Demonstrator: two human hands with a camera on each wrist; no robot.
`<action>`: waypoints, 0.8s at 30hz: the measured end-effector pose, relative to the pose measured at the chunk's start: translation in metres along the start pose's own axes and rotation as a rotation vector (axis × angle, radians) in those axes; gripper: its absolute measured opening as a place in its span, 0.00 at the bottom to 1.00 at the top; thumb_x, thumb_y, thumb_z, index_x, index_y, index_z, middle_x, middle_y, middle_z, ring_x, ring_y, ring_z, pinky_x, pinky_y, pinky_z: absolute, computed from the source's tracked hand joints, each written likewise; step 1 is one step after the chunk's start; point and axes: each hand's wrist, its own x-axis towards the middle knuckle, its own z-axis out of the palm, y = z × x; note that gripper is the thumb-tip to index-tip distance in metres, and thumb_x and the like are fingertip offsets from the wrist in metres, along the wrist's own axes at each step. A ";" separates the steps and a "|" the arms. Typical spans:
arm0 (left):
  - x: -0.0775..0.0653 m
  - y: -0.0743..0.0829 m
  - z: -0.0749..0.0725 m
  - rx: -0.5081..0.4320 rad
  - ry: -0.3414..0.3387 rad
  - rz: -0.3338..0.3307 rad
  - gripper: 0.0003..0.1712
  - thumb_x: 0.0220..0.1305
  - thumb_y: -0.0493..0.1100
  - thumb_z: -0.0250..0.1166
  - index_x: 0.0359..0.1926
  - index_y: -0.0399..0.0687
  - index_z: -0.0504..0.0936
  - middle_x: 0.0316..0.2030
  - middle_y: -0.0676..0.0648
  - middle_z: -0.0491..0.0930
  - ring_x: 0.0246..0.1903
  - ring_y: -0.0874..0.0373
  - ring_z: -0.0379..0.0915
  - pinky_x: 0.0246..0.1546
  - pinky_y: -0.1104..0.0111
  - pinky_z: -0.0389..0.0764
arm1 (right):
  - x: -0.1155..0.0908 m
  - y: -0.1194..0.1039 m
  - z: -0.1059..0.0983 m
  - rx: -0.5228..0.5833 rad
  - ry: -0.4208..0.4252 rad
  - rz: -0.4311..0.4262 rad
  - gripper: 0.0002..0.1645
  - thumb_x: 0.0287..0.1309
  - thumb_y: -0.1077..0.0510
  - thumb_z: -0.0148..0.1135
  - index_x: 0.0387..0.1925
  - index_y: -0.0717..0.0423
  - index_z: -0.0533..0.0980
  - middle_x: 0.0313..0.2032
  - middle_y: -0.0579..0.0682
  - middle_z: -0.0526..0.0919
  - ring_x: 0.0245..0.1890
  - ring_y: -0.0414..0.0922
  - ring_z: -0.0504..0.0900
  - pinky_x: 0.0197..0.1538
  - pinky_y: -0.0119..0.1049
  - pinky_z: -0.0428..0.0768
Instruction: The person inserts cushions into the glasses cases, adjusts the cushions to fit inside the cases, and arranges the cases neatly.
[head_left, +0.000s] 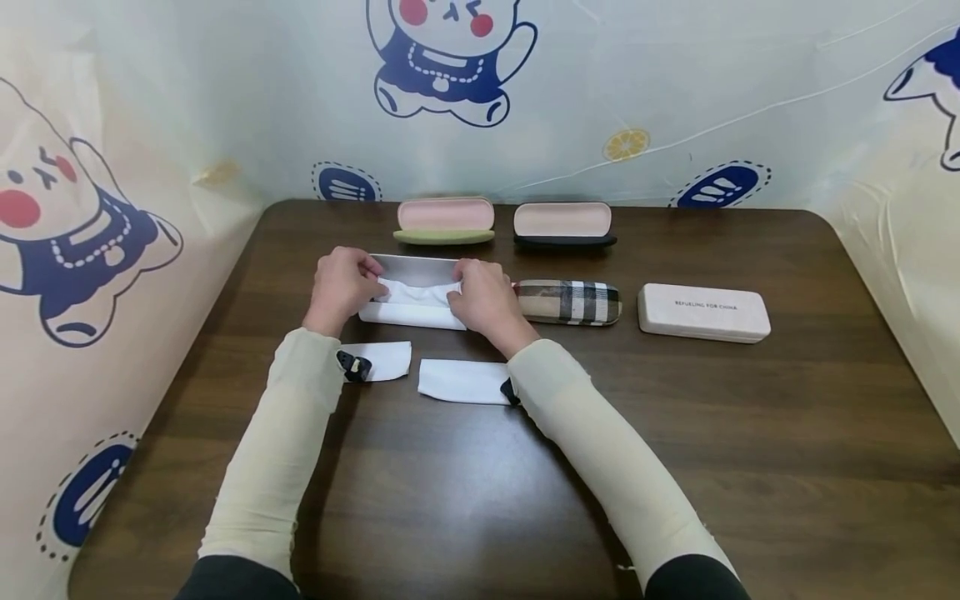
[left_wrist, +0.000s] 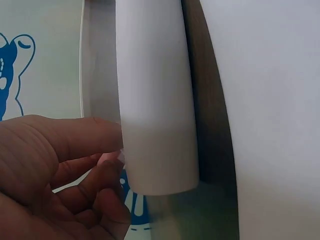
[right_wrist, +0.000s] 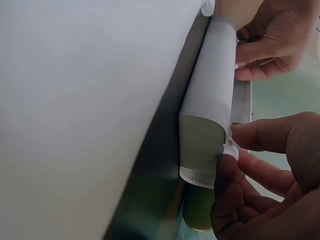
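An open white glasses case [head_left: 412,315] stands left of the table's middle, its lid raised at the back. Inside it lies a crumpled white cloth [head_left: 420,295]. My left hand [head_left: 345,283] pinches the cloth at the case's left end. At the other end, my right hand [head_left: 487,304] holds the cloth between thumb and fingers; the right wrist view shows a white bit of cloth [right_wrist: 231,150] there. Two flat white cloths, one on the left [head_left: 390,361] and one on the right [head_left: 461,382], lie in front of the case, partly covered by my wrists.
Behind stand two open glasses cases, one green with pink lining [head_left: 446,215], one black with pale pink lining [head_left: 562,221]. A plaid case [head_left: 570,302] lies just right of my right hand. Farther right is a closed white case [head_left: 703,313] with lettering on its lid.
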 end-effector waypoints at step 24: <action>-0.002 -0.028 -0.022 -0.141 -0.336 -0.065 0.67 0.45 0.39 0.84 0.79 0.65 0.51 0.54 0.37 0.71 0.51 0.40 0.68 0.56 0.45 0.70 | -0.012 0.016 -0.007 0.168 -0.146 0.061 0.62 0.50 0.49 0.79 0.78 0.48 0.51 0.49 0.56 0.82 0.55 0.54 0.75 0.53 0.46 0.76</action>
